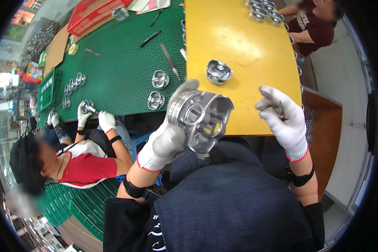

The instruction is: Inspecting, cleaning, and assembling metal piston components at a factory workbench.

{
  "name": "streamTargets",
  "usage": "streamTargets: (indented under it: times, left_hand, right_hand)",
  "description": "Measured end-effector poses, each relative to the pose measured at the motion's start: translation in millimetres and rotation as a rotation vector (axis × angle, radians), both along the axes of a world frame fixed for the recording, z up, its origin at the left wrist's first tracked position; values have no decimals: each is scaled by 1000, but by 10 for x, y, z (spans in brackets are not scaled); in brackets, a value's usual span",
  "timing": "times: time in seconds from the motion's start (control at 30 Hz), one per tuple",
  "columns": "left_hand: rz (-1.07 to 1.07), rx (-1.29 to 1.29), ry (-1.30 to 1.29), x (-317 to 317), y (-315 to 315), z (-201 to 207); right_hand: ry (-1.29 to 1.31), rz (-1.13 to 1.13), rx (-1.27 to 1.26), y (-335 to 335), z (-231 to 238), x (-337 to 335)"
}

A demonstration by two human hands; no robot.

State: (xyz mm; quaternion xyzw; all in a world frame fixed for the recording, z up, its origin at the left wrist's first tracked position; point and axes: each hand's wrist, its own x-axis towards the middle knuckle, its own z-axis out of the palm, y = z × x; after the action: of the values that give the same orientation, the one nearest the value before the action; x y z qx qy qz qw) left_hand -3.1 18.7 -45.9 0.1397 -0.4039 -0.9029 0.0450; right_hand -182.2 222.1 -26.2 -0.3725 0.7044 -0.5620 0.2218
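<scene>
A shiny metal piston [200,122], tilted with its hollow underside and pin hole toward me, is held up at the front edge of the yellow table. My left hand [169,138], in a white knitted glove with a red cuff, is closed around its grooved side. Over the table's front right part, my right hand [283,117] wears a matching glove. Its fingers are curled around a thin grey metal piece [281,110], mostly hidden by the glove. Another piston [219,72] rests on the yellow table [239,46] beyond my hands.
Two pistons [156,101] stand on the green mat [122,71] left of my hands, near a file [170,61] and a black pen-like tool [150,38]. At left, a co-worker's gloved hands [106,122] work on a piston. More pistons [264,10] and another person [311,25] are far right.
</scene>
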Motion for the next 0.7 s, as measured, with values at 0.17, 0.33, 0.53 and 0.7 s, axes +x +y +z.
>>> streamTargets:
  times: [0.17, 0.33, 0.53, 0.7]
  left_hand:
    - [310, -188, 86, 389, 13, 44]
    - [268, -186, 2, 543, -28, 238]
    - [313, -29, 65, 742, 14, 158]
    - [324, 41, 90, 848, 75, 125]
  right_hand:
    - [10, 37, 380, 66, -170, 129]
    - [-82, 165, 415, -11, -286, 338]
    - [-61, 241, 473, -47, -294, 400]
    - [-121, 239, 486, -35, -297, 429]
